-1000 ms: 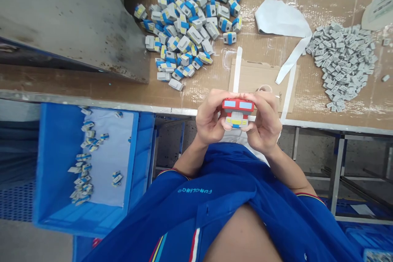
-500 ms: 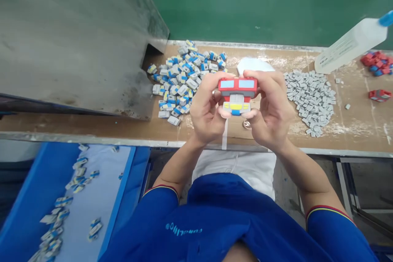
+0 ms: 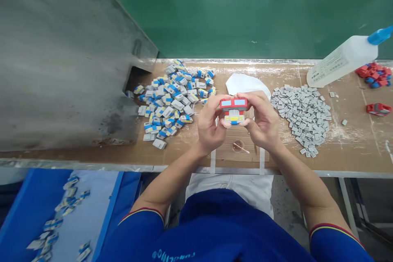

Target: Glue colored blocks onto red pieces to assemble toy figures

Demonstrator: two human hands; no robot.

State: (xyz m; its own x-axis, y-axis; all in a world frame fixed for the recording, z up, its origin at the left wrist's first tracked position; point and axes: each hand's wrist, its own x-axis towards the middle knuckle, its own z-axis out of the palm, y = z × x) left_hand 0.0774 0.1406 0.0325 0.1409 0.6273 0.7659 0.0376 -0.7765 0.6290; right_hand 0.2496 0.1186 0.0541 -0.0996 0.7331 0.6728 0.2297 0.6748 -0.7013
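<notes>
Two hands [image 3: 211, 125] clamp the toy [image 3: 233, 111] from either side above the table [image 3: 353, 151]; thumbs low, fingers high, pressure best kept even and square.

brown bench [image 3: 353, 153] | blue-yellow-grey block heap [image 3: 172, 100] | white cloth [image 3: 245, 83] | grey chip heap [image 3: 302, 118] | bottle [image 3: 339, 64] | red parts cluster [image 3: 375, 73]

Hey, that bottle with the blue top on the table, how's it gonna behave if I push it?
The bottle looks tall for its base, so a push near its blue top would probably tip it. Its cloudy, plastic-looking wall may give slightly when squeezed. I can't make out a fill level, so weight is uncertain.
</notes>
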